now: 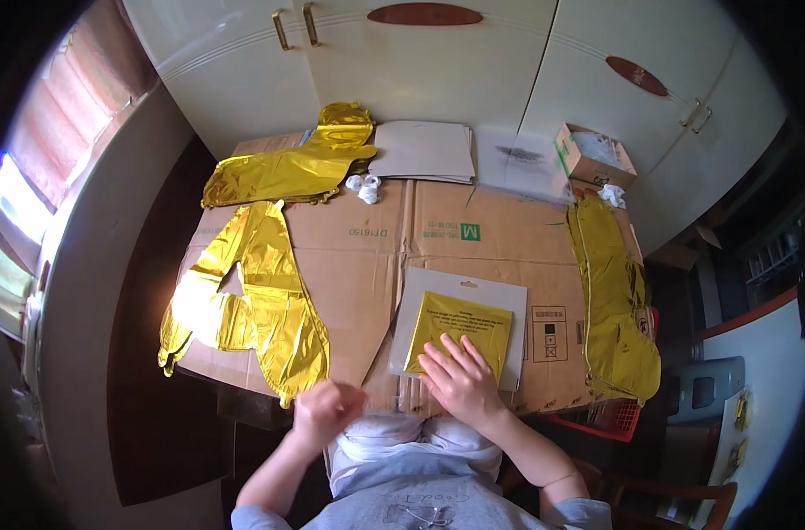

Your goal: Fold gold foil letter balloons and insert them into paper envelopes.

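My right hand [463,382] lies with fingers stretched out on a folded gold foil balloon [455,320], which has dark print on it. The folded foil rests on a pale flat package [519,322] with a hang hole at its far edge. My left hand [325,412] is curled into a fist at the table's near edge; whatever its fingers may hold is hidden. Just beyond that fist lies the lower tip of a flat, uninflated gold foil balloon [279,314] shaped like a letter A.
Cardboard [341,265] covers the table. More flat gold foil balloons lie at the far left [279,172] and along the right edge [607,309]. Pale sheets [425,150], crumpled white tissue [367,188] and a small open box [594,157] sit at the back, before white cabinets [420,66].
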